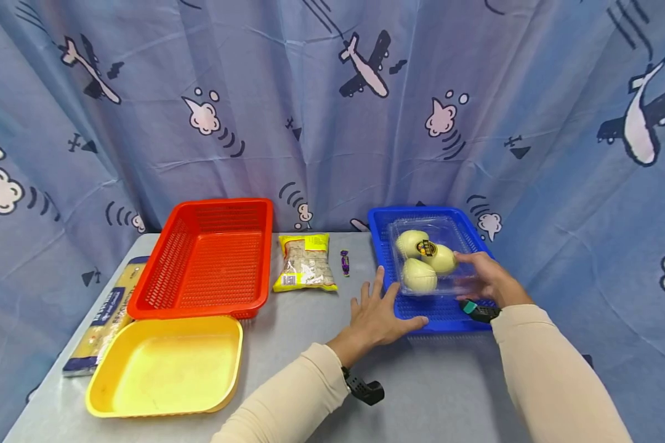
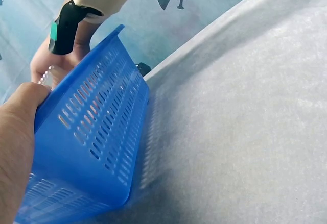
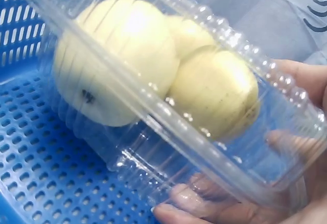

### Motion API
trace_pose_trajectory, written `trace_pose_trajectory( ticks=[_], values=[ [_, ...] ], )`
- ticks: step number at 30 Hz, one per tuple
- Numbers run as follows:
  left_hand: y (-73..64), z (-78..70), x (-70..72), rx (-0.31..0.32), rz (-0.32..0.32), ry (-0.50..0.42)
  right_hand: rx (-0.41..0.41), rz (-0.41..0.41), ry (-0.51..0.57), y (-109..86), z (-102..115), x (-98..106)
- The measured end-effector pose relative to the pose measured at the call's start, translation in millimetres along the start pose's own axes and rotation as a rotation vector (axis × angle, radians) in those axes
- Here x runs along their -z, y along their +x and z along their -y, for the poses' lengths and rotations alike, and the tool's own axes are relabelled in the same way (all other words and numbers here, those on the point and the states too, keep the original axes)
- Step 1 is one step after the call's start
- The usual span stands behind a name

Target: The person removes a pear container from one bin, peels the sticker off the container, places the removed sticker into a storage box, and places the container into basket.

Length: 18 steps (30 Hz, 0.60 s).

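My right hand grips the right side of a clear plastic box, with the thumb at the top edge and fingers underneath. Inside are three pale yellow, round fruits, perhaps apples or pears; a dark label is on the lid. The box sits tilted within the blue basket, and the right wrist view shows the perforated basket floor beneath it. At the basket's front left corner is my left hand, its fingers spread. In the left wrist view its thumb lies at the basket rim.
A red basket stands at the back left, with a yellow tray in front. Partly beneath them lies a long yellow-and-blue packet. Between the baskets are a yellow-edged bag and a purple wrapped candy. A patterned curtain hangs behind.
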<state>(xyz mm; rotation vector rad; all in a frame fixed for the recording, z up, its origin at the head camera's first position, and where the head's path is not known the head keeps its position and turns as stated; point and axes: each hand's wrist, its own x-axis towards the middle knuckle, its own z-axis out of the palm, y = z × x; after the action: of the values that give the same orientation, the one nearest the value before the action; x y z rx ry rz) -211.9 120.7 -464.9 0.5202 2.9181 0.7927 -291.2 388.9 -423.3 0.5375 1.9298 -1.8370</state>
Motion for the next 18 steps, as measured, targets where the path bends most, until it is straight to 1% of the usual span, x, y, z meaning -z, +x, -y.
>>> trace_pose_trajectory(
  ticks=[2,6,12,18],
  values=[
    [-0.2,0.1,0.4,0.001,-0.001,0.004,-0.007,0.0,0.027,-3.7,2,2],
    [-0.5,0.4,1.5,-0.003,-0.007,-0.005,0.008,0.006,0.051,-9.9,5,5],
    [-0.7,0.4,0.1,0.005,-0.004,-0.009,0.012,0.054,0.07,-22.0,12,11],
    [-1.8,-0.6,0.3,0.011,0.0,-0.015,0.032,0.097,0.082,-36.4,22,10]
  ],
)
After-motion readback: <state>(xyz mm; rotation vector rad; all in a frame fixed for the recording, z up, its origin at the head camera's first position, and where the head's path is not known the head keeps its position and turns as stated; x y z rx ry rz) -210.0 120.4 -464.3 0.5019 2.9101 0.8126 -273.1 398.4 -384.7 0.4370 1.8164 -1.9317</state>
